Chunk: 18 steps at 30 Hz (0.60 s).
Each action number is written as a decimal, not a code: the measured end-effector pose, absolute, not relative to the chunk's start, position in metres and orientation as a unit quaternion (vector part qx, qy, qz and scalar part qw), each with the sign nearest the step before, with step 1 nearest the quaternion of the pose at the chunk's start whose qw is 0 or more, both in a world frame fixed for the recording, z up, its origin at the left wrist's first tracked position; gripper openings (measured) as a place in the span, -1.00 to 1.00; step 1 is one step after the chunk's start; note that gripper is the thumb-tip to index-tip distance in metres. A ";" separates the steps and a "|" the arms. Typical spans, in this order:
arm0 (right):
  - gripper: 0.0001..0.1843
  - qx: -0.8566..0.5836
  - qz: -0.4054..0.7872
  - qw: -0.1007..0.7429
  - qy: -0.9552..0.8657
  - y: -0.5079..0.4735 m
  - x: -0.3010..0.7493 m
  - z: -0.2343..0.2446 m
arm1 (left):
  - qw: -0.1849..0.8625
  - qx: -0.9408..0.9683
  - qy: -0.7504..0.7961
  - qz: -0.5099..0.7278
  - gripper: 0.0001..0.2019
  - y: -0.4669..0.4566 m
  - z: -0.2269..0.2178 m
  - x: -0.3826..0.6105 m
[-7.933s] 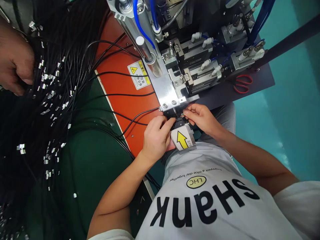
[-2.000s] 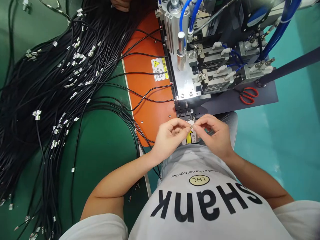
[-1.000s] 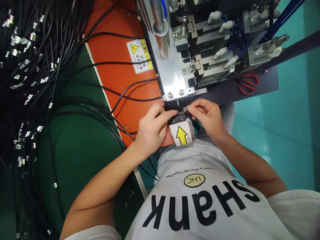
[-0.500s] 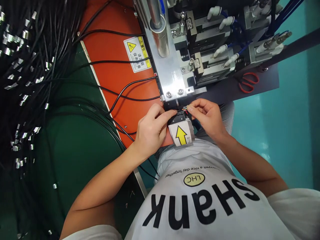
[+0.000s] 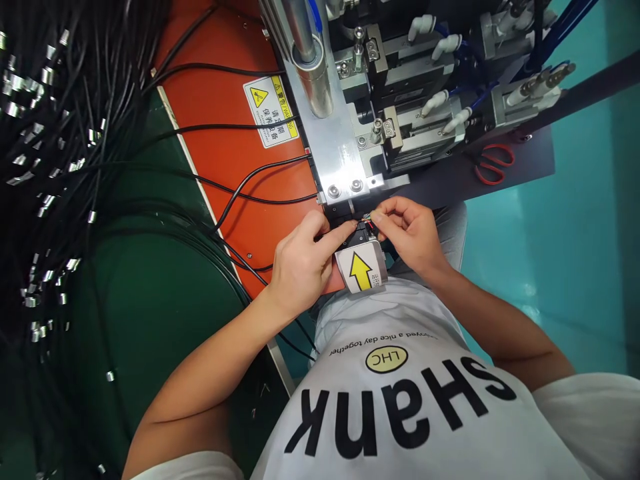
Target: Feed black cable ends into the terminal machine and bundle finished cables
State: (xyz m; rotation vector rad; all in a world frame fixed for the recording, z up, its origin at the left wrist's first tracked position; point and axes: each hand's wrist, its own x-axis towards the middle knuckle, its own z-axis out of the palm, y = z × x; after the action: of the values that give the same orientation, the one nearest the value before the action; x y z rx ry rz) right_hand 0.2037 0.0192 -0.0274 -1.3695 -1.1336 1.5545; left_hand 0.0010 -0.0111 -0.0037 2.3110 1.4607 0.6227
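Note:
My right hand (image 5: 413,237) pinches the fine coloured wires (image 5: 367,217) between thumb and fingertips, just above a small black fixture (image 5: 356,236). From the left, my left hand (image 5: 307,263) reaches in with one digit stretched to the fixture and the others curled. Its tip presses at the dark end of a black cable, where the coloured wires come out; most of that grip is hidden. On the near side of the fixture is a curved cover with a yellow arrow label (image 5: 361,268).
A metal press plate (image 5: 345,160) with pneumatic cylinders stands right beyond my hands. Red-handled scissors (image 5: 494,164) lie to the right. Black cables (image 5: 240,127) cross the orange machine top (image 5: 220,100). A large bundle of cables with shiny ends (image 5: 45,167) hangs over the green surface at left.
The view has shifted slightly. My left digit tip sits a little further right, closer to my right fingertips. The right hand keeps its pinch on the wires.

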 end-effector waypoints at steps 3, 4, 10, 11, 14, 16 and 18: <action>-0.83 -0.547 0.593 0.371 -0.461 0.018 0.202 -0.028 | 0.150 0.820 0.514 0.203 -0.65 -0.011 -0.003 0.002; -0.83 -0.552 0.583 0.369 -0.469 0.018 0.202 -0.029 | 0.146 0.821 0.515 0.198 -0.65 -0.011 -0.003 0.003; -0.88 -0.581 0.497 0.357 -0.536 0.015 0.200 -0.028 | 0.125 0.828 0.514 0.184 -0.63 -0.011 -0.003 0.004; -0.89 -0.585 0.475 0.355 -0.554 0.014 0.200 -0.026 | 0.123 0.829 0.513 0.184 -0.63 -0.011 -0.003 0.004; -0.92 -0.591 0.399 0.343 -0.611 0.012 0.199 -0.018 | 0.114 0.832 0.509 0.189 -0.64 -0.012 -0.004 0.004; -0.92 -0.591 0.358 0.337 -0.639 0.011 0.198 -0.014 | 0.110 0.833 0.508 0.191 -0.64 -0.012 -0.004 0.004; -0.92 -0.593 0.340 0.334 -0.649 0.011 0.198 -0.014 | 0.107 0.834 0.507 0.190 -0.64 -0.012 -0.004 0.005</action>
State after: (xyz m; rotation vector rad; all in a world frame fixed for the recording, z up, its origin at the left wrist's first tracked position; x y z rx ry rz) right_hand 0.1981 0.0111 -0.0140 -1.5484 -1.6938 0.8863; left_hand 0.0048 -0.0116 -0.0042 2.4538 1.4935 0.5585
